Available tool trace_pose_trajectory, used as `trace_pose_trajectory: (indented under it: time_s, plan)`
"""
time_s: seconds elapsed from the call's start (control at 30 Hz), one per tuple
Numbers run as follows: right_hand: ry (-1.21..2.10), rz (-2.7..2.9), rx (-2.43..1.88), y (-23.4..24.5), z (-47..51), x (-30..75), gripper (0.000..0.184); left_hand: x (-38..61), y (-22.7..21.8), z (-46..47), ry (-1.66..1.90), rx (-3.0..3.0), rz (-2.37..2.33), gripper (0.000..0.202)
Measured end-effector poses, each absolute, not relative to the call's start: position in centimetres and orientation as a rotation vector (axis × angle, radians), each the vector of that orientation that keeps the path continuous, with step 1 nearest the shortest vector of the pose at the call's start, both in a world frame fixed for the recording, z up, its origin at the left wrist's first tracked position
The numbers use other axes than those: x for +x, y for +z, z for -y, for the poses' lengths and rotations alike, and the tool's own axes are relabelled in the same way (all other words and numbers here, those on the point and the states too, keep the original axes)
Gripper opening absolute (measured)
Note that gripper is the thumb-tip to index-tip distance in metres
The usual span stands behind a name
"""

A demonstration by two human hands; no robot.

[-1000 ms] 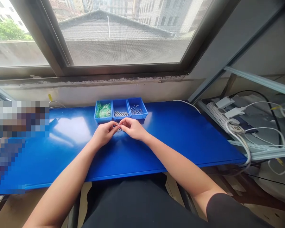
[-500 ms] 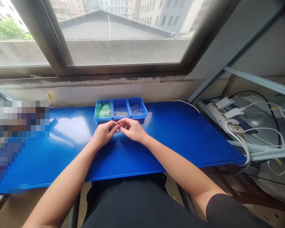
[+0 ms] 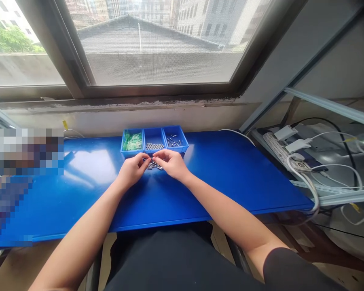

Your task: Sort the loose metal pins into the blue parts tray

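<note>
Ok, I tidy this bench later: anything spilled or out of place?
A small heap of metal parts lies loose on the blue table between the left hand and right hand, outside the three bins. Nothing else stands out.

Nothing here can be read as text, brand or number. The yellow tag [image 3: 64,124] by the wall and the power strip [image 3: 283,151] on the right are too small to show any print, and the patch at the left edge is blurred.
</note>
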State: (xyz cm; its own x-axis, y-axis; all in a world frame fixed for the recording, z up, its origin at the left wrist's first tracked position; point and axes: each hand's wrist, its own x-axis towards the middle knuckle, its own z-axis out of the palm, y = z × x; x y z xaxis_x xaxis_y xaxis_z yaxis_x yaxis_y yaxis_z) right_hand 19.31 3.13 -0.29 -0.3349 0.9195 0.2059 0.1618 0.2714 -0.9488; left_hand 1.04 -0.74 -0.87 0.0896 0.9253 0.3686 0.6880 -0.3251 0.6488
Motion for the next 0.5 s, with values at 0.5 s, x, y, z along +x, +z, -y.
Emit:
trace_pose_trajectory:
  time_s: [0.5]
  plan:
    - [1.060,1.709,-1.012,-0.50,-3.23,19.17,0.022,0.77,-1.10,0.62,1.069,2.116,-1.636,0.016]
